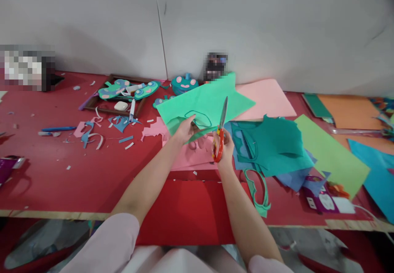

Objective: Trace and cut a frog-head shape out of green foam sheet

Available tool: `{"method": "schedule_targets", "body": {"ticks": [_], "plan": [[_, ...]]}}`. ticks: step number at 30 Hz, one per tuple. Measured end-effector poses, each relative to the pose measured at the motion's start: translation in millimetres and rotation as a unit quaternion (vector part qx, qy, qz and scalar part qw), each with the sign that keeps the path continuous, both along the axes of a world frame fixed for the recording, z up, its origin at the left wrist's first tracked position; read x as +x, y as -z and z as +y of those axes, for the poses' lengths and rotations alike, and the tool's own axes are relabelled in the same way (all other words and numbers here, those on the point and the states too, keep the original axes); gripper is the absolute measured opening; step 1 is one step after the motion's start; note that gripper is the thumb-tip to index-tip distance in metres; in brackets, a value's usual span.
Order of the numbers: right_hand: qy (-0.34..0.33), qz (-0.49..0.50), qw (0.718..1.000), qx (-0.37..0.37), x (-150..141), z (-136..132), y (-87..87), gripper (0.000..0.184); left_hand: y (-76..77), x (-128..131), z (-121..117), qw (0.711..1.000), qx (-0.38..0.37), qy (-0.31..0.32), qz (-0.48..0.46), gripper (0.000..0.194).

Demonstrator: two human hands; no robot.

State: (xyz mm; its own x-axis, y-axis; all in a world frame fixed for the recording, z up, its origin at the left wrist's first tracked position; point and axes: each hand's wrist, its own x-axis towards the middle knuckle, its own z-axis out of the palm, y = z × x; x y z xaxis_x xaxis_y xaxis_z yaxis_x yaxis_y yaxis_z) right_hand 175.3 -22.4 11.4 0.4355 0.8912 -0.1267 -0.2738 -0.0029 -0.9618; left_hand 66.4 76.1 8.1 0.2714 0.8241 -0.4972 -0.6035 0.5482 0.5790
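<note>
My left hand [185, 130] grips the lower edge of a bright green felt sheet [212, 96], thumb on top and the other fingers partly hidden beneath. A dark rounded outline is drawn on the sheet near my thumb. My right hand [227, 144] is closed around the red and yellow handles of a pair of scissors [223, 115]. The blades look closed together and point up and away, just in front of the sheet's right part. Under my hands lies pink felt [187, 158] on the red table.
Finished green face-shaped pieces [147, 89] lie around a brown frame [115, 112]. Scraps, a blue pen [58, 128] and a marker [132, 110] are left. Teal felt [277, 146], a green cut-out remnant [257, 193], lime sheet [332, 154] and purple box [321, 197] are right.
</note>
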Motion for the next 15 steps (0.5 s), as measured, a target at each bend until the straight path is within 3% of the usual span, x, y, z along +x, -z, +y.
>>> {"method": "schedule_targets", "body": {"ticks": [10, 15], "plan": [[-0.056, 0.012, 0.994, 0.093, -11, -4, -7.3, 0.043, 5.9, 3, 1, 0.997, 0.071, -0.008, -0.020, 0.036], [-0.067, -0.045, 0.995, 0.065, -11, -13, -15.5, 0.038, -11.0, 1, -2, 0.989, 0.141, -0.037, -0.042, 0.032]]}}
